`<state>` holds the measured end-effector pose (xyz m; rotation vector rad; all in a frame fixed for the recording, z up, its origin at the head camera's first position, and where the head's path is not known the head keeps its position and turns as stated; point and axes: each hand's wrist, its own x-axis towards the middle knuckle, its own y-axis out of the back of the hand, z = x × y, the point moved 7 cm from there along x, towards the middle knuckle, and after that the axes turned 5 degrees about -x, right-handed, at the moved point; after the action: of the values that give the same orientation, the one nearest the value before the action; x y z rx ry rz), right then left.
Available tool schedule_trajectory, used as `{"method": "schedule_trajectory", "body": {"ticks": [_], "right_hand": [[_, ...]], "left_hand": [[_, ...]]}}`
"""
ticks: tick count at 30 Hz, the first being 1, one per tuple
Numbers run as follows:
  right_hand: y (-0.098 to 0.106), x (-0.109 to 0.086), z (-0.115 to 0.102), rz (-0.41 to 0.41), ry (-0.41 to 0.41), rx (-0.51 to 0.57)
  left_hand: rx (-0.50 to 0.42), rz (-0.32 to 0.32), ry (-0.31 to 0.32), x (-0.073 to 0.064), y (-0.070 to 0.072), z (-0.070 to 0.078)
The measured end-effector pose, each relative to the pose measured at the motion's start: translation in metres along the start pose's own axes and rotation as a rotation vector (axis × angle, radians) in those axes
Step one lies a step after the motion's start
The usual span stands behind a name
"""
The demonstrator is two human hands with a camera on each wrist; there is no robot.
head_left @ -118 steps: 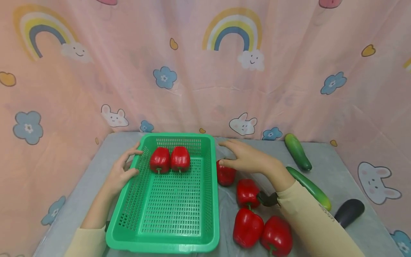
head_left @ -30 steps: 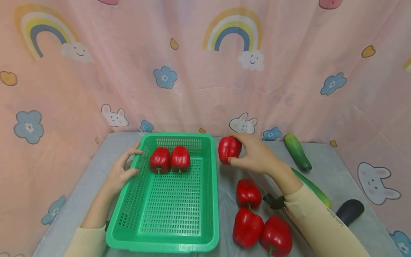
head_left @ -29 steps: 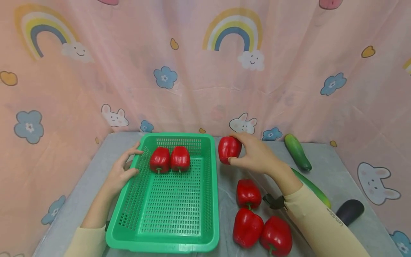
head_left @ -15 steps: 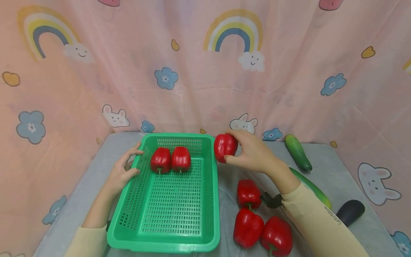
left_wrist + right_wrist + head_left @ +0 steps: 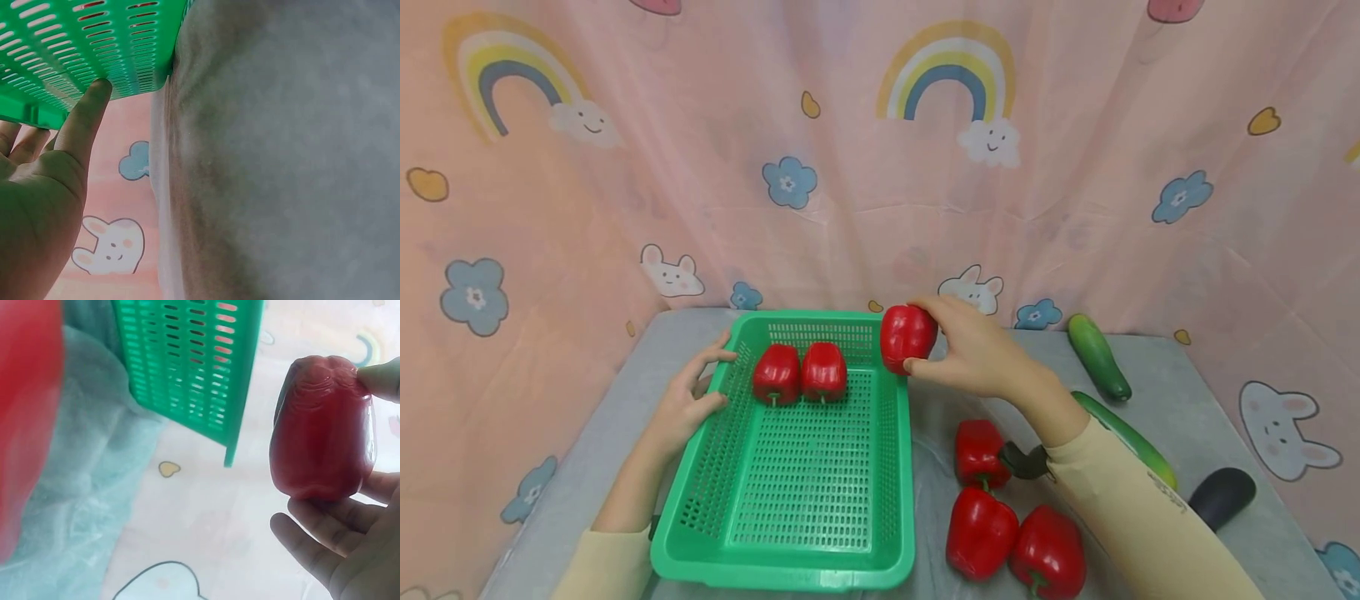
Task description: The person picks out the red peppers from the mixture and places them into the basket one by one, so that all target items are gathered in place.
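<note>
My right hand (image 5: 962, 342) grips a red bell pepper (image 5: 907, 338) between thumb and fingers, raised at the right rim of a green plastic basket (image 5: 782, 575). The right wrist view shows this bell pepper (image 5: 322, 431) beside the basket's slotted wall (image 5: 187, 369). On the other side, my left hand (image 5: 685, 404) holds the basket's left rim, fingertips over the edge. Its thumb (image 5: 87, 122) presses the outer wall in the left wrist view. Inside the basket, two red bell peppers, a left one (image 5: 777, 374) and a right one (image 5: 824, 372), lie side by side at the back.
Right of the basket, three red bell peppers lie grouped: a back one (image 5: 980, 450), a front one (image 5: 981, 533) and a right one (image 5: 1048, 550). Farther right are two green cucumber-like vegetables (image 5: 1099, 357) and a dark eggplant (image 5: 1222, 496). A patterned curtain (image 5: 850, 233) hangs behind the table.
My right hand has taken hold of the bell pepper beside the basket, lifted it and carried it left to the right rim. The left hand stays at the left rim.
</note>
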<state>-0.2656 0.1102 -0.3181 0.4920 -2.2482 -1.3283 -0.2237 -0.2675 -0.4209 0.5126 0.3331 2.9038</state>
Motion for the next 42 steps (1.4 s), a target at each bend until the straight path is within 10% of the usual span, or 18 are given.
{"method": "schedule_trajectory", "body": {"ticks": [42], "right_hand": [[-0.023,0.043,-0.072,-0.075,0.140,0.098]], "left_hand": [[0.013,-0.002,0.015,0.001,0.002,-0.003]]}}
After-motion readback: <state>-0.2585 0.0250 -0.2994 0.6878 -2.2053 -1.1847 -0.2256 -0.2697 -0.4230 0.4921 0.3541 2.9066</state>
